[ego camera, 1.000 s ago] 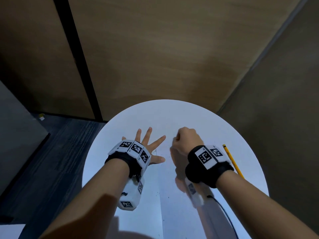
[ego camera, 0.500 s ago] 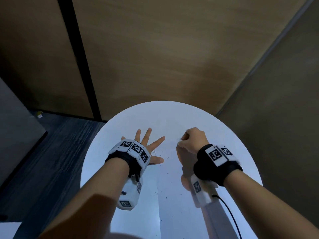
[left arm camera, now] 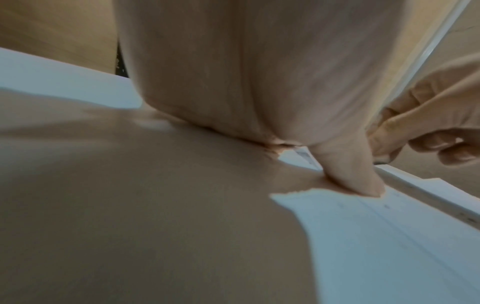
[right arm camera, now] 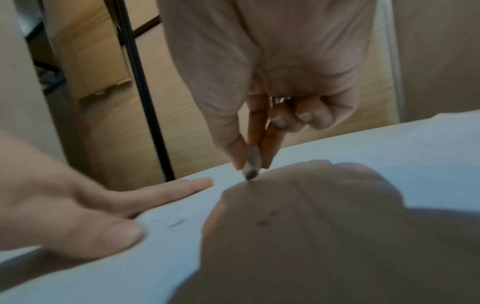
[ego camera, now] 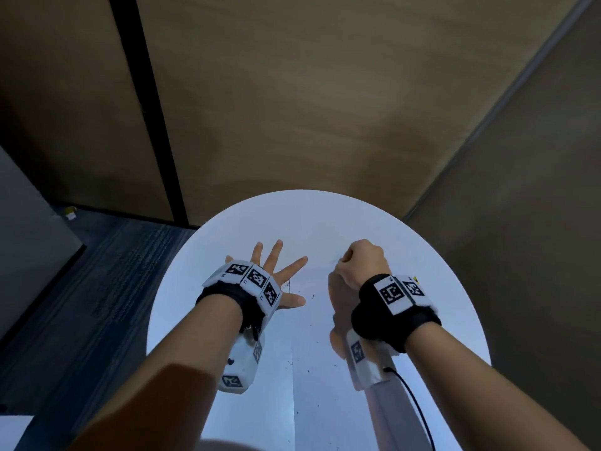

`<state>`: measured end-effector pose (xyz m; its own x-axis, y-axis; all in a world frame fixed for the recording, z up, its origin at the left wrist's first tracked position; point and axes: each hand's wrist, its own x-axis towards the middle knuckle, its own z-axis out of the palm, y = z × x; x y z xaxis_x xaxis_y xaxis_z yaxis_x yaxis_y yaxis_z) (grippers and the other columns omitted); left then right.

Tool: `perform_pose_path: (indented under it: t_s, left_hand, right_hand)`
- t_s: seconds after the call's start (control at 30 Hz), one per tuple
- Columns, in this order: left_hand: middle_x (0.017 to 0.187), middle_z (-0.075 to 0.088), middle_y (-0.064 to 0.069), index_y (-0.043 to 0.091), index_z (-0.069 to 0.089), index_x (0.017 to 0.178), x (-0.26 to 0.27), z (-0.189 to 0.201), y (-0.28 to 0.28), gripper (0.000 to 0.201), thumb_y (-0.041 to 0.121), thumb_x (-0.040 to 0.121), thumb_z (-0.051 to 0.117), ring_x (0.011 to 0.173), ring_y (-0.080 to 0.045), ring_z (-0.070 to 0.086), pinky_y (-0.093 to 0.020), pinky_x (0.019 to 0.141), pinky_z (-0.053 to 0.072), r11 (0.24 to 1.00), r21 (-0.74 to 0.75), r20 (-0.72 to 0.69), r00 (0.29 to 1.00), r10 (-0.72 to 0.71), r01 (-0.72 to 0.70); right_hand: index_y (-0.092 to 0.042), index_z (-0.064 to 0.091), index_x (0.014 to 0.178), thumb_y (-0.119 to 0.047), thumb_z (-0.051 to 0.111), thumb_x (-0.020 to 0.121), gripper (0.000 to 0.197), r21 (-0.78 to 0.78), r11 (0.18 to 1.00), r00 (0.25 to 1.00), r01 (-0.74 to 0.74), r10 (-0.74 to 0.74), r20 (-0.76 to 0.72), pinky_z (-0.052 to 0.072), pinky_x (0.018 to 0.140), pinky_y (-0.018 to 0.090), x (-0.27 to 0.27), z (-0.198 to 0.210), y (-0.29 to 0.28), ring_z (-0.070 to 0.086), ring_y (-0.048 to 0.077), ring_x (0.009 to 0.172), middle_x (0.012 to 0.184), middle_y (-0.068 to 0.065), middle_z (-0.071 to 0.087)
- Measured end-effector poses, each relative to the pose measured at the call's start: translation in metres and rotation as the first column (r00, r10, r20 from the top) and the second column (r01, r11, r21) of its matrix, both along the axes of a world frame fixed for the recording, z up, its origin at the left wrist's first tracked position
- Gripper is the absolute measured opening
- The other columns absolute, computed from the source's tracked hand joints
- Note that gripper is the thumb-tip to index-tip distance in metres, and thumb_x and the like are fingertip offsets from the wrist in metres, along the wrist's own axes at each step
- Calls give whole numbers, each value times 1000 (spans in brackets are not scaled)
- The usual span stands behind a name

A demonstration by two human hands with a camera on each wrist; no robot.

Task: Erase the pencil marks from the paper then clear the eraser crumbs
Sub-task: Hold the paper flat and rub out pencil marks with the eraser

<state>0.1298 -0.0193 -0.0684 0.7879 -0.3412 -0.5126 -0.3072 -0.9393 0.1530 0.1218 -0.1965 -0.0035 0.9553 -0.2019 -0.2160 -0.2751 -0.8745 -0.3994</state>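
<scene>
A white paper sheet (ego camera: 320, 323) lies on the round white table (ego camera: 292, 216). My left hand (ego camera: 276, 271) lies flat with spread fingers, its thumb (left arm camera: 350, 176) pressing at the sheet's left edge. My right hand (ego camera: 346, 260) is curled in a fist above the sheet. In the right wrist view its thumb and fingers pinch a small eraser (right arm camera: 251, 164) with a grey, dirty tip that touches the paper. Dark eraser crumbs (ego camera: 307, 371) are scattered on the sheet, more crumbs (right arm camera: 176, 223) lying near the left thumb.
Only the end of a yellow pencil (ego camera: 415, 280) shows behind my right wrist band, near the table's right rim. A wooden wall (ego camera: 309, 109) stands close behind the table. Dark carpet (ego camera: 97, 304) lies left of it.
My right hand with the eraser has shifted a little to the right over the paper and now covers most of the pencil. The left hand has stayed flat in place.
</scene>
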Motion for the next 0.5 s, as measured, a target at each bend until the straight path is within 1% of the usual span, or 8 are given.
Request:
perform_pose_path:
  t_s: [0.07, 0.13, 0.27, 0.33, 0.37, 0.4, 0.43, 0.5]
  left_hand:
    - [150, -36, 10, 66, -25, 128, 1, -1, 0, 74, 85, 76, 25, 142, -28, -24, -71, 104, 2, 1000, 2, 2, 1000, 0, 0]
    - [149, -37, 10, 67, -27, 126, 1, -1, 0, 74, 85, 76, 24, 142, -28, -25, -71, 104, 2, 1000, 3, -2, 1000, -6, 6]
    - [150, -36, 11, 66, -24, 129, -1, -1, 1, 75, 86, 75, 24, 142, -28, -24, -70, 104, 1, 1000, 3, -3, 1000, 1, -1]
    - [150, -35, 12, 66, -23, 129, -1, -2, 1, 75, 86, 74, 24, 142, -27, -24, -70, 104, 0, 1000, -17, 5, 1000, 6, -6]
    - [150, -35, 12, 67, -23, 129, -1, -2, 1, 75, 86, 74, 25, 142, -27, -24, -70, 104, -1, 1000, -27, 5, 1000, 10, -10]
    - [150, -34, 12, 67, -22, 129, -1, -3, 1, 75, 87, 73, 25, 142, -27, -24, -70, 104, -1, 999, -33, 8, 1000, 12, -12]
    - [151, -34, 12, 67, -22, 129, -1, -3, 1, 76, 88, 72, 25, 143, -27, -24, -70, 104, -1, 999, -35, 13, 1000, 12, -12]
    - [151, -33, 12, 67, -22, 129, -2, -3, 2, 77, 88, 71, 24, 143, -27, -23, -71, 104, 0, 999, -32, 18, 1000, 8, -8]
  right_hand:
    - [-5, 62, 84, -11, 62, 80, 7, 68, 996, 999, -54, 54, -7, 48, 68, 31, -3, -6, 8, 58, 25, 78, 87, 10, 63]
    - [-9, 61, 81, -15, 65, 79, 7, 77, 995, 997, -68, 70, -24, 47, 66, 29, -6, -10, 10, 60, 24, 82, 90, 8, 65]
    - [0, 65, 90, -11, 62, 81, 15, -22, 1000, 1000, 22, -22, -7, 52, 70, 34, -1, -7, -7, 59, 28, 78, 93, 14, 66]
    - [1, 66, 89, -10, 63, 81, 13, -17, 999, 999, 33, -34, -17, 52, 71, 35, 3, -5, -16, 61, 28, 80, 90, 14, 66]
    - [-1, 66, 82, -10, 65, 81, 9, 27, 998, 998, 60, -59, -16, 50, 67, 32, 4, -5, -22, 61, 27, 80, 86, 13, 66]
    - [-5, 64, 73, -10, 67, 80, 9, 104, 988, 993, 114, -114, -10, 47, 61, 28, 5, -5, -29, 60, 25, 76, 80, 11, 64]
    - [-9, 60, 66, -10, 68, 79, 16, 216, 958, 982, 188, -189, -14, 43, 56, 25, 6, -4, -37, 58, 23, 69, 73, 9, 63]
    - [-14, 50, 64, -11, 68, 80, 25, 417, 848, 940, 326, -338, -48, 37, 49, 24, 7, 0, -50, 53, 22, 56, 64, 7, 59]
